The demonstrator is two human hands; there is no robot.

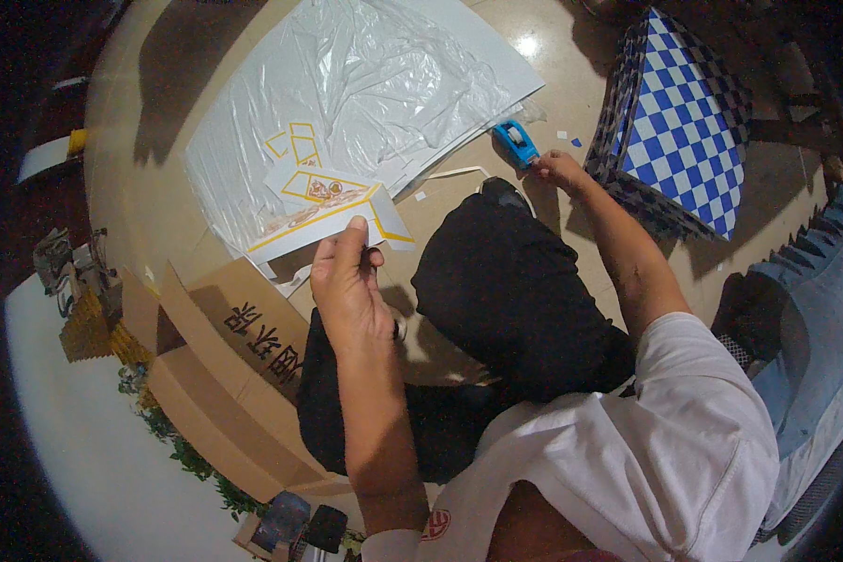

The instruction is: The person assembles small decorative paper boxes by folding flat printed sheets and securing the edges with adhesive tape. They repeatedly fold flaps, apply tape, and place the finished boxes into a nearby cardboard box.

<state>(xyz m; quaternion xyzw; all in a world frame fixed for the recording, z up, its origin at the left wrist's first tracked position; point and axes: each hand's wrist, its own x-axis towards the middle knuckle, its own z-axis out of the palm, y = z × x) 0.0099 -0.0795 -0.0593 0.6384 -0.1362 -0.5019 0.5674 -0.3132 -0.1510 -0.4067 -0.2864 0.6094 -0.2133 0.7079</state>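
Observation:
My left hand [351, 281] pinches a folded white paper card [300, 236] between thumb and fingers. Yellow lines and a reddish-brown printed picture run across the card, and one flap stands out at its right end. Farther right, my right hand [560, 172] reaches down to a blue tape dispenser [511, 140] on the floor. Its fingers are closed at the dispenser's near end; whether they also pinch a strip of tape is too small to tell. The dispenser lies beside the corner of a large white board [496, 70].
Crinkled clear plastic sheeting [365, 66] covers the board, with yellow-lined paper pieces [300, 145] lying on it. An open cardboard box [225, 393] stands at left. A blue-and-white checked folded thing [684, 131] stands at right. Small paper scraps dot the floor [454, 211].

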